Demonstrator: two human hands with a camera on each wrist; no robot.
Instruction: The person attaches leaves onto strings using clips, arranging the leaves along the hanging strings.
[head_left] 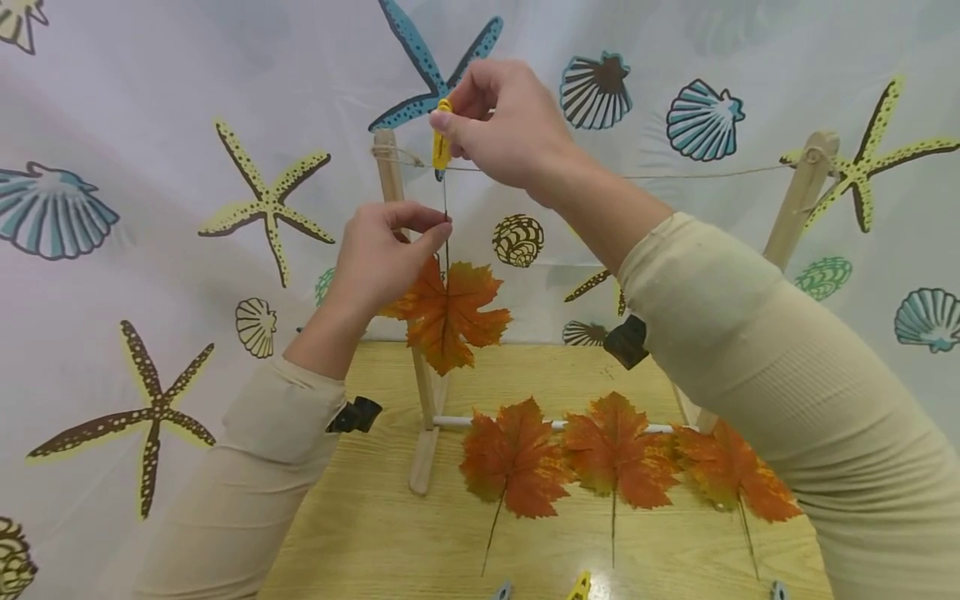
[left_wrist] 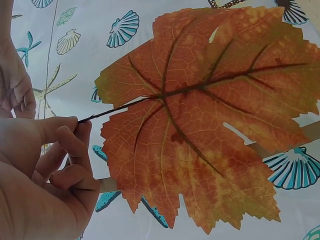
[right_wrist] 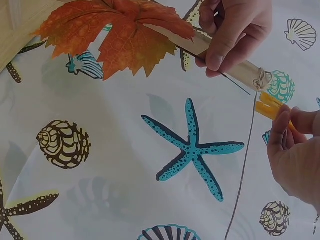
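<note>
left of centre, your left hand [head_left: 386, 254] pinches the thin dark stem [left_wrist: 115, 109] of a jagged, dark-veined orange leaf [head_left: 461, 312], greenish toward some edges, mid-frame; upper centre, a yellow clip [head_left: 441, 148] is pinched in your right hand [head_left: 513, 125].

R hand [head_left: 510, 125] held high, thumb & index pinching; R forearm [head_left: 600, 208] angles up from lower R. L hand [head_left: 390, 250] lower & to its L, thumb + index tips pinched tog., other fingers curled in; L forearm [head_left: 322, 342] rises from lower L.
</note>
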